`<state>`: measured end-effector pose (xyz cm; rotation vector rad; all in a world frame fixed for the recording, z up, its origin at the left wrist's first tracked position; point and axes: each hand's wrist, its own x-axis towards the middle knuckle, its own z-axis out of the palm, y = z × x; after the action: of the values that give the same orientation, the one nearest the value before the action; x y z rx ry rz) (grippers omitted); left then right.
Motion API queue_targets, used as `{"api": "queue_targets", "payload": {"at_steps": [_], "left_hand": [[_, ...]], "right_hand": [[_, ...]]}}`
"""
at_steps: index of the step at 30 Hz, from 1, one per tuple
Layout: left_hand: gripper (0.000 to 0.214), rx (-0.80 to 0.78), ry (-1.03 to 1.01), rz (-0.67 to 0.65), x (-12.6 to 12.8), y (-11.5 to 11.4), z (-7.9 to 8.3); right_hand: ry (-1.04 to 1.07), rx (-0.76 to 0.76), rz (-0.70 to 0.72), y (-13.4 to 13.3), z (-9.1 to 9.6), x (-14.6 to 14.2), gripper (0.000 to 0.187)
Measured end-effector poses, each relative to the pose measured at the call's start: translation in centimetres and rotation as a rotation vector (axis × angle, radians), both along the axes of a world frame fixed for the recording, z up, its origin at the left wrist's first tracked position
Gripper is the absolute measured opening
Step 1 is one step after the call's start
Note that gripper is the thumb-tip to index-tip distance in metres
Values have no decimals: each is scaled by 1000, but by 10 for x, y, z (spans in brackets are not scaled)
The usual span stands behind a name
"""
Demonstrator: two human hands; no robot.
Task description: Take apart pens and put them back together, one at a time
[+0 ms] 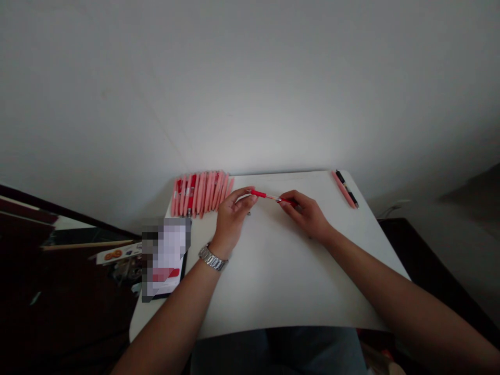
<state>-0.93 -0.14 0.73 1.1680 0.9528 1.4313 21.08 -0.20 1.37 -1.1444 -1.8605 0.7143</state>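
Observation:
A red pen (269,196) is held nearly level above the table between my two hands. My left hand (234,208) pinches its left end, the red grip part, between thumb and fingers. The right end, also red, is in the closed fingers of my right hand (304,211), which cover part of it. Between the hands a clear and silvery stretch of the pen shows. A tiny dark piece (249,213) lies on the table just beneath my left thumb.
Many pink pens (201,195), with a few red ones among them, lie side by side at the table's back left. A pink pen (344,190) and a black pen (347,188) lie at the back right. A blurred-out tablet or phone (167,255) rests on the white table's (281,291) left edge. A wall (273,104) stands behind.

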Motion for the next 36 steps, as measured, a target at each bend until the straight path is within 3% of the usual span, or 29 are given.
{"api": "queue_targets", "payload": {"at_steps": [6, 11, 16, 22, 30, 36], "left_hand": [[34, 102, 92, 164, -4, 0, 6], [22, 262, 343, 176, 0, -7, 12], [12, 384, 610, -49, 17, -19, 19], [20, 318, 776, -344, 46, -31, 21], [26, 398, 1038, -383, 73, -36, 11], [22, 434, 1108, -351, 80, -36, 9]], "right_hand": [[72, -37, -39, 4, -2, 1, 32], [148, -55, -63, 9, -6, 4, 33], [207, -69, -82, 12, -5, 5, 36], [305, -119, -111, 15, -3, 6, 39], [370, -136, -152, 16, -3, 6, 38], [370, -136, -153, 17, -5, 6, 36]]}}
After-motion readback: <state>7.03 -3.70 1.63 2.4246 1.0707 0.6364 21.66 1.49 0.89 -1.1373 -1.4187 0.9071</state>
